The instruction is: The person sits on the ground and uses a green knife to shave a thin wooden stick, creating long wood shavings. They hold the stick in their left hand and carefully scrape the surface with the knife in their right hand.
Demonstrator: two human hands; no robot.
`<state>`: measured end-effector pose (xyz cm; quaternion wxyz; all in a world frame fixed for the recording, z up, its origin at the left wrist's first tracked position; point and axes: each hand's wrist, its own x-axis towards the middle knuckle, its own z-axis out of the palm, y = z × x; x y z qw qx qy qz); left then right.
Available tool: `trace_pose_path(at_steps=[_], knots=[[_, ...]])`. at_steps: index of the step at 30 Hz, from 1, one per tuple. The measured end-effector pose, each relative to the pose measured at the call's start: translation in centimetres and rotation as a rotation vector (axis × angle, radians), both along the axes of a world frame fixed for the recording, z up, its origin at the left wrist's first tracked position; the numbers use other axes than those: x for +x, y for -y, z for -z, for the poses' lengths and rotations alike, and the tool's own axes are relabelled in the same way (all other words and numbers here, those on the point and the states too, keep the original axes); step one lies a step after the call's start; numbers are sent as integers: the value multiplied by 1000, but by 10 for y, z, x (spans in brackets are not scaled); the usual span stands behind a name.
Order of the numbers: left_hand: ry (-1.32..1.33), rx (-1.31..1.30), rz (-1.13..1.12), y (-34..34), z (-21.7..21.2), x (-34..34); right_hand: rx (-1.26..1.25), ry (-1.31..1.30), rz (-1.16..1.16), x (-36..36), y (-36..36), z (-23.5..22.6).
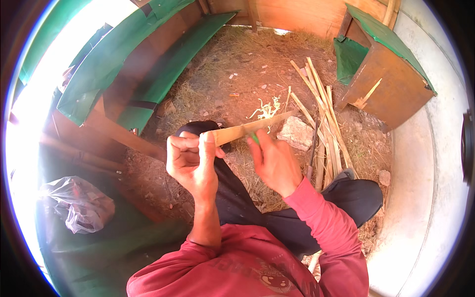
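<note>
My left hand (192, 161) is closed on the near end of a flat bamboo strip (230, 134), with the thumb along its top. The strip slants up to the right, its far end raised above the ground. My right hand (278, 166) is closed around a small green-handled knife (254, 138), most of it hidden by the fingers. Its dark blade lies against the middle of the strip. Thin curled shavings (267, 108) lie on the ground just beyond, beside a pale rock (296, 132).
A bundle of long split bamboo strips (326, 111) lies right of the rock, with a dark thin rod (313, 148). Green-covered benches (168, 74) run along the left. A wooden box (386, 84) with green cover stands far right. A plastic bag (79, 205) sits at left.
</note>
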<state>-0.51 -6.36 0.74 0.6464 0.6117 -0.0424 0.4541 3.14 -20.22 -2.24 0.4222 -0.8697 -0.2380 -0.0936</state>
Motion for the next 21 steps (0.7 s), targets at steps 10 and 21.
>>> trace_pose_path(at_steps=[10, 21], knots=[[53, 12, 8, -4, 14, -3, -117, -134, 178, 15, 23, 32], [62, -31, 25, -11, 13, 2, 35, -173, 129, 15, 23, 30]])
